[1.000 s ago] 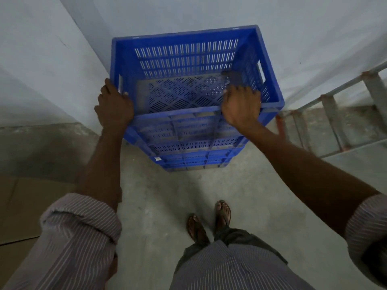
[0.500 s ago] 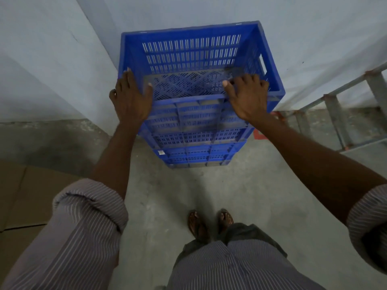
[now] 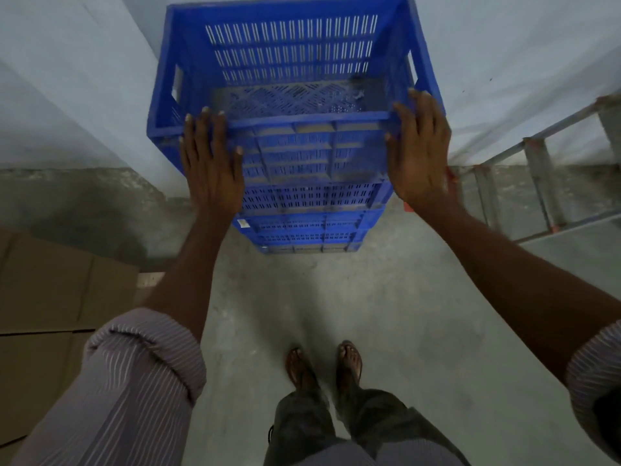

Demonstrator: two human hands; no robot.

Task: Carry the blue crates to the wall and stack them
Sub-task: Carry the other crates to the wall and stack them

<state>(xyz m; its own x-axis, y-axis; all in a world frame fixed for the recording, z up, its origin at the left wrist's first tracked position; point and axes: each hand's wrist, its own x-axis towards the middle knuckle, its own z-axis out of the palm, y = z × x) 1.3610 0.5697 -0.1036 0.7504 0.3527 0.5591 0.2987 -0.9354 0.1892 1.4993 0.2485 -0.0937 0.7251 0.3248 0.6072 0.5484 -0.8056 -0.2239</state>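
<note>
Blue crates (image 3: 302,227) stood stacked at twelve o'clock from the person, tucked against the wall (image 3: 504,45). That part looked done, though whether more waited elsewhere I couldn't tell. The top crate (image 3: 292,55) held nothing. The left hand (image 3: 211,169) at eleven and the right hand (image 3: 420,153) at one lay flat against its near side, fingers straight, gripping nothing.

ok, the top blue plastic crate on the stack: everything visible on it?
The top blue plastic crate is rectangular, open-topped and empty, with slotted walls, a perforated floor and a handle cut-out in each end. It sits upright on the lower blue crates, close to the pale wall. The left hand and right hand lie flat on its near wall, fingers straight, fingertips at the rim.
</note>
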